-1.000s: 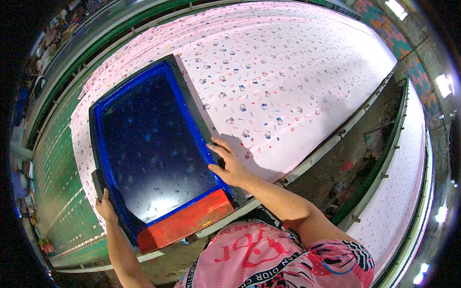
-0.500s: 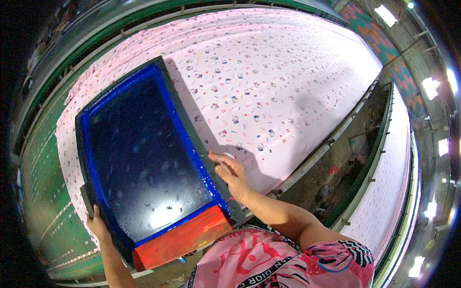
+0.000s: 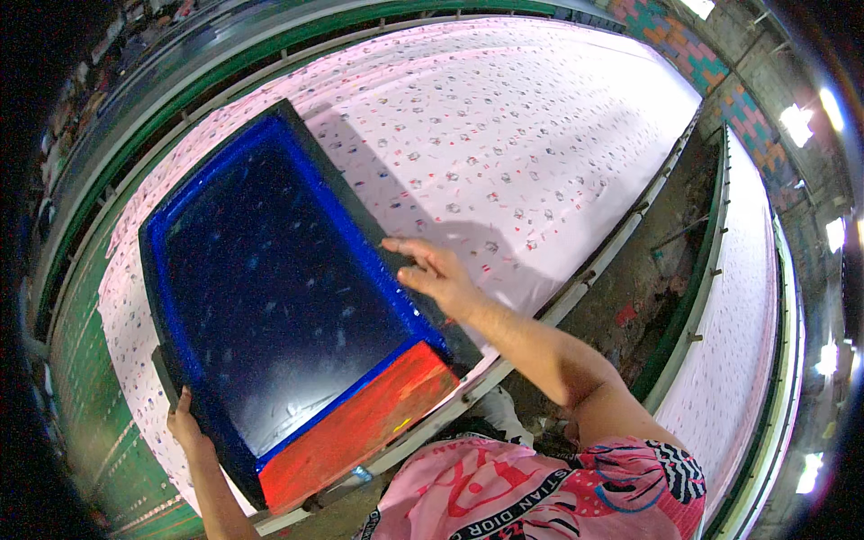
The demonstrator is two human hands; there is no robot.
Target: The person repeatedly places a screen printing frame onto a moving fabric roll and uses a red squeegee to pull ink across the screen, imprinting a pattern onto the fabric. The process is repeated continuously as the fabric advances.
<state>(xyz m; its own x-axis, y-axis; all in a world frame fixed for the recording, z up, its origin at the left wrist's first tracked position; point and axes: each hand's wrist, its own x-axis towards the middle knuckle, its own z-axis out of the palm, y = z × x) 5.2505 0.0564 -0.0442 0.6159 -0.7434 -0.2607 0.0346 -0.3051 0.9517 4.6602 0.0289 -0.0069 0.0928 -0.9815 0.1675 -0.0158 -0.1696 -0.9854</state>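
Note:
A large screen frame (image 3: 270,270) with a dark mesh, bright blue inner border and red lower end (image 3: 355,414) lies over pink printed fabric (image 3: 531,117) or hovers just above it; I cannot tell which. My left hand (image 3: 191,427) is closed on a dark piece at the frame's lower left edge. My right hand (image 3: 432,274) grips the right edge, index finger stretched along it, some fingers bent and partly hidden. The frame casts a shadow to its right.
The long fabric-covered table has metal edge rails (image 3: 621,243). A green surface (image 3: 108,414) shows at left. A narrow dark aisle (image 3: 657,279) separates it from a second fabric-covered table (image 3: 733,315) at right. A patchwork wall (image 3: 756,135) and lights stand beyond.
The frame sits further left in view and is turned slightly anticlockwise, its red end higher on the right. My right hand has risen since half a second ago. The whole view has shifted somewhat.

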